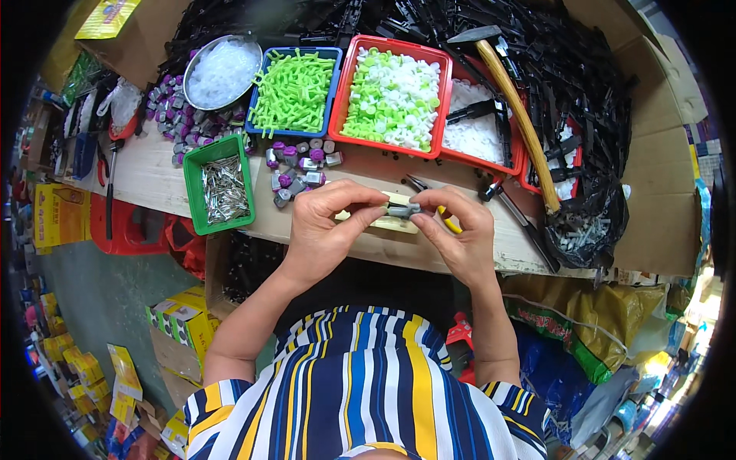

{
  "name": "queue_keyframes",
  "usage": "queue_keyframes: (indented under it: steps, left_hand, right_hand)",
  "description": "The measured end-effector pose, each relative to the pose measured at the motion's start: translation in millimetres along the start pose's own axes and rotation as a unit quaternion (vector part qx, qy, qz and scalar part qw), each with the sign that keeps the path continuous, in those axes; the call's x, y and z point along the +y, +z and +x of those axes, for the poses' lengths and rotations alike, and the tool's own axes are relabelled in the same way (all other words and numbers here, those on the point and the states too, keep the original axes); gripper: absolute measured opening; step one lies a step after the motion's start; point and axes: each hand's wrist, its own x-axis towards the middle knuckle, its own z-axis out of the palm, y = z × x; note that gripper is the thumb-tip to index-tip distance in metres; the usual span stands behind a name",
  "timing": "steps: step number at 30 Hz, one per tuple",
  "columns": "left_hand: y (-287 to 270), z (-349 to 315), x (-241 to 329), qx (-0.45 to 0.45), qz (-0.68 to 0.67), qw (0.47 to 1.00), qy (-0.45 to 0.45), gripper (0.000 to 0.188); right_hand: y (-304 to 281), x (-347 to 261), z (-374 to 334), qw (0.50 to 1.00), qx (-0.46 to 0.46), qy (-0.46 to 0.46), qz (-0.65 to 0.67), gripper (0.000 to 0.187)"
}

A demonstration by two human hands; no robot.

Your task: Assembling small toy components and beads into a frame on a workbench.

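Over the front of the workbench, my left hand (326, 226) and my right hand (462, 228) meet fingertip to fingertip. Between them they pinch a small grey part with a dark piece (399, 209), its exact kind too small to make out. Both thumbs and forefingers are closed on it from either side. Just beneath lies a cream-coloured block (395, 224), partly hidden by my fingers. Pliers with yellow handles (450, 221) rest beside my right fingers. Several grey and purple small parts (294, 170) lie loose beyond my left hand.
A green tray of metal pins (250, 218) stands left, below a blue tray of green pieces (340, 65). Behind are a red tray of green and white caps (448, 70) and a round bowl (189, 96). A wooden-handled hammer (521, 123) lies right, before heaped black parts (583, 84).
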Motion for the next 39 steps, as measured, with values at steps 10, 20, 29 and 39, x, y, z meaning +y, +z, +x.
queue_keyframes:
  steps: [10,20,29,39]
  left_hand:
    - [-2,0,-10,0.0,-0.049,0.998,-0.032,0.016]
    - [-1,-1,-14,-0.01,0.007,1.0,0.024,0.014]
    - [4,-1,-16,-0.02,0.014,0.999,0.024,0.015]
    - [-3,-3,-27,0.053,0.227,0.958,0.168,0.027]
  right_hand:
    - [-5,-3,2,0.994,-0.029,-0.075,-0.07,0.026]
    - [-13,-3,6,0.992,-0.12,0.026,-0.034,0.028]
    - [-16,1,5,0.991,-0.103,-0.03,-0.083,0.031]
    - [-16,5,1,0.981,-0.072,-0.038,-0.173,0.031]
